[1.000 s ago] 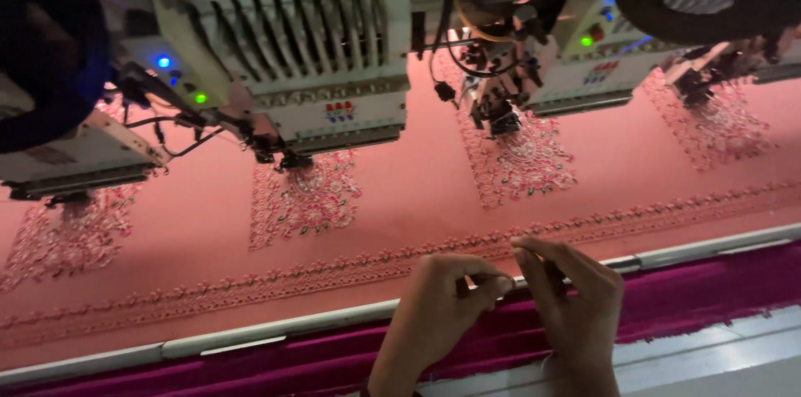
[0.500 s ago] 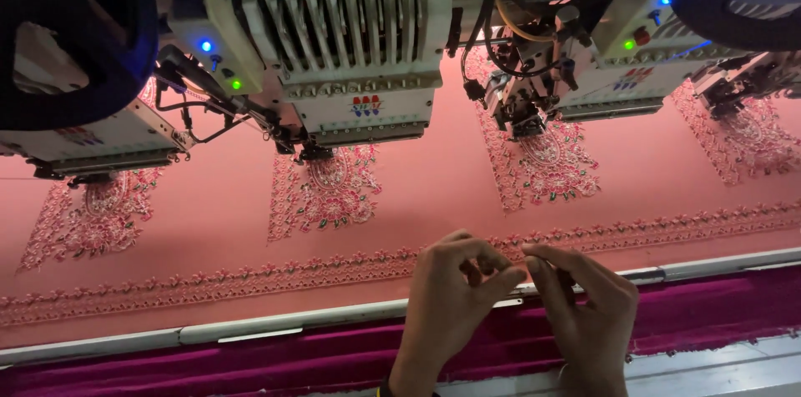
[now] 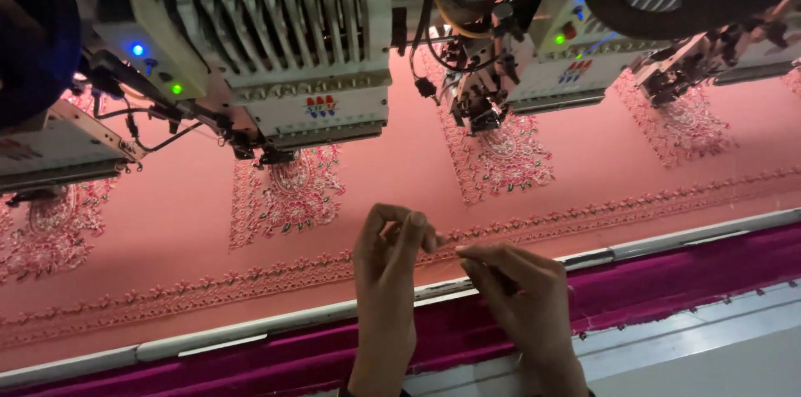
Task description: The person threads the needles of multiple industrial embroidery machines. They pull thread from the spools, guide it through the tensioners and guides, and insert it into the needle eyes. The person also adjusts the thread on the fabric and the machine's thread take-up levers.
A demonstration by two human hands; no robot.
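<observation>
Both hands are raised above the metal rail [image 3: 250, 334] edging the pink fabric [image 3: 400, 172]. Left hand [image 3: 388, 268] and right hand [image 3: 521, 288] are each pinched shut, fingertips nearly meeting; a thread between them cannot be made out. Embroidery heads [image 3: 292, 55] are seen beyond the rail.

Pink cloth [image 3: 400, 172] bears floral embroidery [image 3: 288, 193]; magenta fabric edge [image 3: 667, 280] below.

Even, warm overhead light on the pink fabric [image 3: 400, 180], soft shadows beneath the embroidery heads [image 3: 292, 55], small blue and green indicator lamps glowing, top corners dark and blurred, mid-frame reasonably sharp, no glare.
</observation>
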